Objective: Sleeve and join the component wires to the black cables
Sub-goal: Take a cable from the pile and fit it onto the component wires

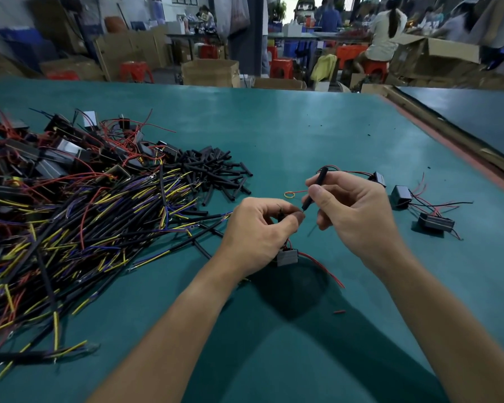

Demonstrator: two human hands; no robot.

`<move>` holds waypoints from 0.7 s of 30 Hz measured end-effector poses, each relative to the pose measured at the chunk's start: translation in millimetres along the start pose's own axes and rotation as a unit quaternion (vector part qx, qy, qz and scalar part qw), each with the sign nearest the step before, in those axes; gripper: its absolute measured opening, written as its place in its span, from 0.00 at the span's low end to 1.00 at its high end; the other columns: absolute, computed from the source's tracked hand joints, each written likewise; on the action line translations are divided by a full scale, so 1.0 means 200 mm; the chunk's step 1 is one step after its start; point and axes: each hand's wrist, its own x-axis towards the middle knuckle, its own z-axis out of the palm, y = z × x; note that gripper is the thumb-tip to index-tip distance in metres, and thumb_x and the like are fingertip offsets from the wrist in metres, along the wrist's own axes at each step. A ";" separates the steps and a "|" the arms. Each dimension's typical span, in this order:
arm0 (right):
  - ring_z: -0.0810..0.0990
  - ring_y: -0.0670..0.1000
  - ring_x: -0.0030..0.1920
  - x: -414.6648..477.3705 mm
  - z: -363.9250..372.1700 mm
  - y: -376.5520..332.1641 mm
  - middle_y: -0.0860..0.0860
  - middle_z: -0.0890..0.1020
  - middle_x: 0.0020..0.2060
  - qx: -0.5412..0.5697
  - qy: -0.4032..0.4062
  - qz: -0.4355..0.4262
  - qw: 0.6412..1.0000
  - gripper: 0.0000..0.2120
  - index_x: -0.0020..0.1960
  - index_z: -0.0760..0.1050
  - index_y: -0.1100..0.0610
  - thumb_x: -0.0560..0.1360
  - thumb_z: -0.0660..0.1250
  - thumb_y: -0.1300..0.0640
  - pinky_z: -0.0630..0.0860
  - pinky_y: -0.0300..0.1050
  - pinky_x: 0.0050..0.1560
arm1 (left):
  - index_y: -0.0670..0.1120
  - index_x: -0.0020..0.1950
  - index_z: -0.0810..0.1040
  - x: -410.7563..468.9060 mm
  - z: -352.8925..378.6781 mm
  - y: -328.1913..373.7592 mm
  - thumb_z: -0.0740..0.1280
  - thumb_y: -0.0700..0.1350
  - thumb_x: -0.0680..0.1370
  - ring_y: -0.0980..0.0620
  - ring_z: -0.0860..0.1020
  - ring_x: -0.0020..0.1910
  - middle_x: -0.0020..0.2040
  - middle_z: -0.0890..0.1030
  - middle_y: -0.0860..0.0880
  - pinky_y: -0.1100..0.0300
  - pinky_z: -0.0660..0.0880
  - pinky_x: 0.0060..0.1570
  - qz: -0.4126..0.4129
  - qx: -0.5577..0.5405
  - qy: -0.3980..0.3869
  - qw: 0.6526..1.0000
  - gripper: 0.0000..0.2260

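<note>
My left hand (262, 228) pinches a thin black wire end between thumb and forefinger above the green table (274, 135). Below that hand hangs a small grey component (287, 256), with a red wire (323, 269) trailing to the right. My right hand (352, 207) pinches a black sleeve tube (314, 189), held slanted, its lower tip touching the left fingertips. Behind the hands lies a yellow-and-red wire loop (290, 194).
A big heap of black cables with yellow, blue and red ends (79, 228) fills the left. Black sleeve tubes (216, 173) lie piled behind it, and grey components (56, 149) sit at the far left. Three wired components (402, 196) lie to the right. People sit beyond the table.
</note>
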 end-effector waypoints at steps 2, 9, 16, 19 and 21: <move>0.74 0.49 0.24 0.01 -0.01 0.01 0.49 0.83 0.34 -0.029 0.000 -0.017 0.999 0.08 0.45 0.80 0.52 0.77 0.68 0.64 0.74 0.41 0.28 | 0.50 0.40 0.85 0.00 0.00 -0.01 0.71 0.50 0.72 0.56 0.76 0.31 0.32 0.82 0.51 0.58 0.74 0.33 0.003 0.004 -0.003 1.000 0.05; 0.75 0.48 0.25 0.00 -0.01 0.01 0.51 0.83 0.35 -0.067 0.005 -0.039 0.997 0.09 0.45 0.80 0.48 0.77 0.70 0.63 0.74 0.41 0.29 | 0.49 0.38 0.84 0.00 -0.01 -0.01 0.73 0.46 0.71 0.61 0.73 0.28 0.32 0.81 0.54 0.68 0.69 0.32 0.021 -0.001 -0.009 1.000 0.03; 0.75 0.48 0.24 0.00 -0.01 0.00 0.48 0.84 0.34 -0.059 0.023 -0.024 0.998 0.06 0.45 0.81 0.53 0.76 0.70 0.63 0.74 0.40 0.28 | 0.52 0.38 0.84 0.00 0.00 -0.01 0.74 0.47 0.73 0.63 0.69 0.23 0.26 0.76 0.61 0.72 0.65 0.27 0.010 0.008 -0.005 1.000 0.03; 0.75 0.49 0.24 0.00 -0.01 0.00 0.51 0.84 0.35 -0.067 0.017 -0.026 0.997 0.06 0.46 0.81 0.53 0.76 0.69 0.63 0.75 0.44 0.28 | 0.52 0.39 0.84 0.01 0.00 -0.01 0.73 0.47 0.72 0.64 0.69 0.23 0.25 0.75 0.62 0.73 0.64 0.27 0.012 0.008 -0.004 1.000 0.02; 0.74 0.48 0.23 0.00 -0.01 0.00 0.49 0.84 0.34 -0.056 0.023 -0.028 0.998 0.05 0.47 0.81 0.55 0.77 0.69 0.63 0.74 0.41 0.28 | 0.52 0.39 0.84 0.01 0.00 -0.01 0.74 0.48 0.72 0.64 0.68 0.22 0.25 0.75 0.62 0.74 0.64 0.27 0.011 0.009 -0.002 1.000 0.02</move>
